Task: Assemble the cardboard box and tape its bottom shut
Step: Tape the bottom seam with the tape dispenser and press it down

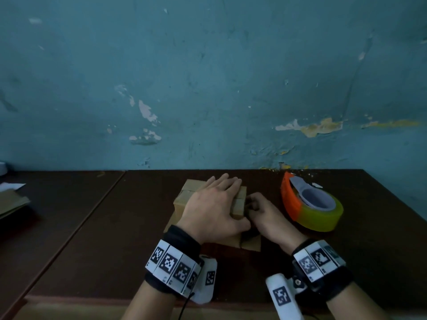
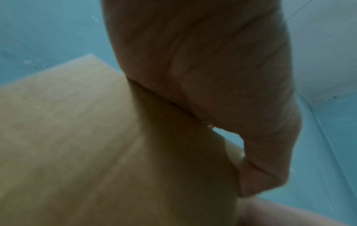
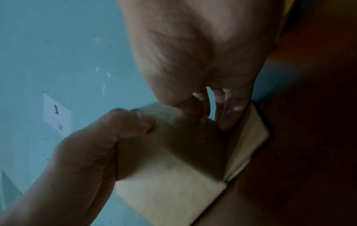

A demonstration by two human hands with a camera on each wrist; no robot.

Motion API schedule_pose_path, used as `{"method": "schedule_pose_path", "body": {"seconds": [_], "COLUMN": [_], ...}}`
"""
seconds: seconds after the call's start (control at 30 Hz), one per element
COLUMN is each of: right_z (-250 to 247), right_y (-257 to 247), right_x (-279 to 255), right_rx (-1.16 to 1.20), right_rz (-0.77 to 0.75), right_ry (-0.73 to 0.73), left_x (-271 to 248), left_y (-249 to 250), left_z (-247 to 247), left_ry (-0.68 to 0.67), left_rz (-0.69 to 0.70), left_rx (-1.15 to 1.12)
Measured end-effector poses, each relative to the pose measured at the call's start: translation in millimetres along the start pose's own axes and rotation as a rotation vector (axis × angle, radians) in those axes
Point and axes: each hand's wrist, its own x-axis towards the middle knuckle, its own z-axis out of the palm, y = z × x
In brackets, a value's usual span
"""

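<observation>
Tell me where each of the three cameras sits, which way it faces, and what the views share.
Head: on the head, looking forward and down at the cardboard box, tape dispenser and wall; both hands and wristbands show.
Left wrist: under the left hand, looking along the palm lying on the box.
Right wrist: along the right hand, its fingers at the box's side; the left hand shows too.
Shared: the box, in all three.

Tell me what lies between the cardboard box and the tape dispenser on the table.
In the head view, the right hand sits between the cardboard box and the tape dispenser, fingers curled against the box's right side. Past its knuckles, only bare table reaches the dispenser.
</observation>
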Motion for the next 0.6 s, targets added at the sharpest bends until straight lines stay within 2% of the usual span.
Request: {"method": "schedule_pose_path", "body": {"seconds": [0.2, 0.3, 0.37, 0.5, 0.57, 0.6], "right_z": [-12.3, -21.3, -29.6, -50.4, -62.2, -69.2], "right_y": [3.5, 0.2, -4.3, -11.8, -15.6, -17.9], "right_x": [1.7, 2.3, 1.1, -3.1, -6.0, -8.4], "right_rx": [0.013, 0.026, -0.002, -0.025, -0.017, -0.035], "right_rz": [-0.022, -0.022, -0.047, -0.1, -0.115, -0.121], "right_ry": [0.002, 0.051, 0.09, 0.172, 0.215, 0.243], "left_x": [-0.1, -3.5, -7.3, -12.4, -13.9, -14.1], "left_y": [-1.5, -4.3, -2.5, 1.0, -2.1, -4.9], "left_z": [-4.5, -3.2, -4.2, -4.9, -5.4, -5.6], "left_ry": [-0.095, -0.083, -0.053, -0.006, 0.081, 0.111], "left_rz": [0.037, 0.022, -0.071, -0.318, -0.42, -0.43], "left_rx": [-0.056, 0.124, 0.218, 0.181, 0.16, 0.154]}}
